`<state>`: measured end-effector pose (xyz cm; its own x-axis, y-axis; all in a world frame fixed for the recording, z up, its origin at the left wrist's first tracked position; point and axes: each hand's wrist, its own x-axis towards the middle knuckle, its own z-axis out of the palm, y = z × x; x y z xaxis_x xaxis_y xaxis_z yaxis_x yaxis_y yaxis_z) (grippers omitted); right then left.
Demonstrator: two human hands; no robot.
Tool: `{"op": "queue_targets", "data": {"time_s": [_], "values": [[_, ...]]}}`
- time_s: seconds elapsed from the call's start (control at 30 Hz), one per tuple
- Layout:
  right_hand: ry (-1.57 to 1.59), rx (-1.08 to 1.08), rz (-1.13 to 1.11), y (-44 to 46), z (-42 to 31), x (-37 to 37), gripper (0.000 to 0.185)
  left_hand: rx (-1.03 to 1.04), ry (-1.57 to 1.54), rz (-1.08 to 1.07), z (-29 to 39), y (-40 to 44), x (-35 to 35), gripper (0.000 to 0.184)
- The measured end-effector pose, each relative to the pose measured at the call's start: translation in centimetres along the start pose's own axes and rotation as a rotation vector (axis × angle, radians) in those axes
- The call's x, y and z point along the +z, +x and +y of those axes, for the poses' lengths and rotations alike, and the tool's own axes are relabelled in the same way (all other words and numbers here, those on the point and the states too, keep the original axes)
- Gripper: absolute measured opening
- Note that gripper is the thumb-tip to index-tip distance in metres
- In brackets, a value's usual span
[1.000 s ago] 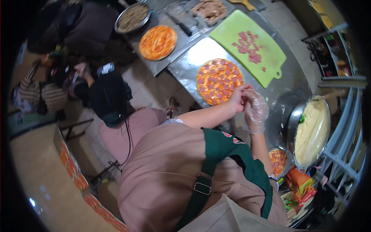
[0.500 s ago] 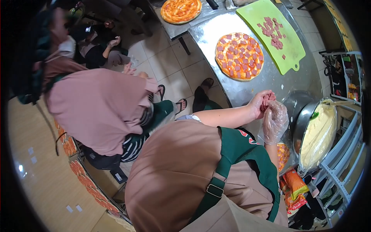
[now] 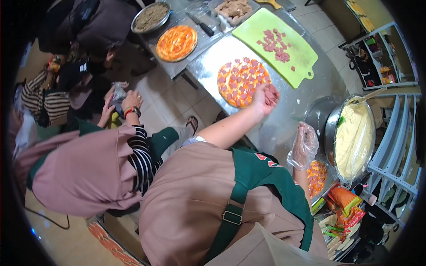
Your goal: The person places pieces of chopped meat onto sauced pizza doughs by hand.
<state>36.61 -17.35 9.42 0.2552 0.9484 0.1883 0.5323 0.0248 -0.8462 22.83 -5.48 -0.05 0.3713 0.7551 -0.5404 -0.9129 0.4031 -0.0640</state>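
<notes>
My left hand, bare and cupped, holds a pile of diced sausage. It is over the lower right edge of a pizza with red sauce and diced sausage on top. My right hand wears a clear plastic glove. Its fingers are drawn together above the metal table, and what they hold, if anything, is hidden. Close below it lies another topped pizza, partly covered by my forearm. A green cutting board with more diced sausage lies beyond my left hand.
A metal bowl of pale yellow cream under plastic stands at the right. Farther back are a sauced pizza base, a knife and a bowl of brown filling. A co-worker in a pink head covering is at my left.
My hands have come apart. The left one moved away toward the pizza with the diced sausage, while the gloved right one stays nearer the cream bowl. The view has shifted.
</notes>
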Motion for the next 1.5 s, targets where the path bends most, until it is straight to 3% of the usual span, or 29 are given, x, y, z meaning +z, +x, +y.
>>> {"op": "queue_targets", "data": {"time_s": [0.07, 0.23, 0.3, 0.33, 0.4, 0.43, 0.5, 0.53, 0.57, 0.63, 0.67, 0.7, 0.83, 0.9, 1.03, 1.17, 1.23, 1.27, 1.3, 1.33, 1.37, 1.4, 1.43, 1.47, 1.5], "values": [[0.125, 0.077, 0.073, 0.5, -0.1, 0.8, 0.008, 0.059, 0.047, 0.015, 3.3, 1.8, 1.1, 0.015], [0.026, 0.086, 0.133, 2.0, -0.4, 2.7, 0.007, 0.227, 0.1, 0.173, 9.3, 9.0, 5.3, 0.017], [-0.098, 0.068, 0.146, 2.5, -1.3, 3.5, 0.007, 0.096, 0.335, -0.172, 11.9, 14.6, 3.7, 0.016], [-0.063, 0.073, 0.144, 2.6, -1.0, 3.9, 0.007, 0.11, 0.334, -0.169, 11.7, 14.6, 5.4, 0.016], [-0.078, 0.093, 0.143, 2.7, -1.5, 4.5, 0.007, 0.442, 0.532, 0.25, 10.3, 13.9, 9.8, 0.018], [-0.1, 0.118, 0.154, 2.8, -1.7, 4.7, 0.007, 0.445, 0.527, 0.25, 10.2, 15.4, 9.9, 0.018], [0.011, 0.182, 0.181, 2.9, -1.4, 5.3, 0.007, 0.661, 0.744, 0.257, 10.4, 17.8, 9.7, 0.019], [0.026, 0.212, 0.186, 3.0, -1.3, 5.4, 0.007, 0.445, 0.868, 0.232, 10.8, 15.2, 11.3, 0.033], [0.041, 0.244, 0.191, 3.0, -1.2, 5.5, 0.007, 0.442, 0.864, 0.235, 10.3, 13.8, 12.7, 0.033], [0.032, 0.247, 0.173, 3.2, -1.0, 5.8, 0.008, 0.645, 1.431, 0.464, 10.0, 12.2, 14.2, 0.058], [0.032, 0.248, 0.16, 3.4, -1.0, 6.0, 0.008, 0.489, 1.368, 0.342, 10.1, 14.0, 13.2, 0.073], [0.03, 0.245, 0.153, 3.6, -1.0, 6.4, 0.008, 0.491, 1.362, 0.346, 10.2, 13.8, 13.2, 0.073], [0.001, 0.186, 0.135, 5.0, -2.3, 7.6, 0.009, 0.695, 1.591, 0.176, 11.3, 13.7, 12.1, 0.072], [-0.092, 0.164, 0.11, 5.3, -2.6, 8.0, 0.009, 0.802, 1.535, -0.091, 12.3, 13.5, 11.6, 0.067], [-0.034, 0.155, 0.08, 5.8, -2.6, 8.5, 0.01, 0.838, 1.737, -0.065, 12.4, 11.5, 13.0, 0.067], [-0.069, 0.158, 0.088, 5.9, -2.5, 8.5, 0.01, 0.867, 1.509, -0.16, 12.9, 13.1, 12.2, 0.069], [-0.063, 0.16, 0.096, 5.8, -2.2, 8.3, 0.01, 1.267, 1.42, -0.123, 14.9, 13.0, 11.2, 0.065], [-0.057, 0.165, 0.109, 5.7, -2.0, 8.1, 0.01, 1.428, 1.515, 0.021, 17.1, 13.1, 10.1, 0.065], [-0.058, 0.17, 0.116, 5.7, -1.9, 7.9, 0.01, 1.387, 1.187, -0.003, 20.0, 13.8, 8.3, 0.058], [-0.048, 0.198, 0.128, 5.6, -1.9, 7.7, 0.01, 1.625, 1.115, 0.049, 24.3, 14.6, 6.0, 0.058], [-0.038, 0.226, 0.14, 5.5, -1.9, 7.4, 0.01, 1.609, 1.132, 0.352, 26.6, 9.9, 6.3, 0.054], [-0.039, 0.232, 0.146, 5.4, -1.9, 7.2, 0.01, 1.707, 1.344, 0.759, 30.9, 8.8, 3.6, 0.047], [-0.046, 0.226, 0.152, 5.4, -1.9, 6.9, 0.01, 1.794, 1.185, 0.872, 33.8, 6.3, 2.4, 0.035], [-0.053, 0.22, 0.158, 5.4, -1.8, 6.7, 0.01, 1.777, 1.21, 1.152, 36.1, 3.5, 0.9, 0.032], [-0.052, 0.223, 0.163, 5.2, -1.5, 6.6, 0.01, 1.717, 1.155, 1.29, 38.1, 1.5, -1.4, 0.034]]}}
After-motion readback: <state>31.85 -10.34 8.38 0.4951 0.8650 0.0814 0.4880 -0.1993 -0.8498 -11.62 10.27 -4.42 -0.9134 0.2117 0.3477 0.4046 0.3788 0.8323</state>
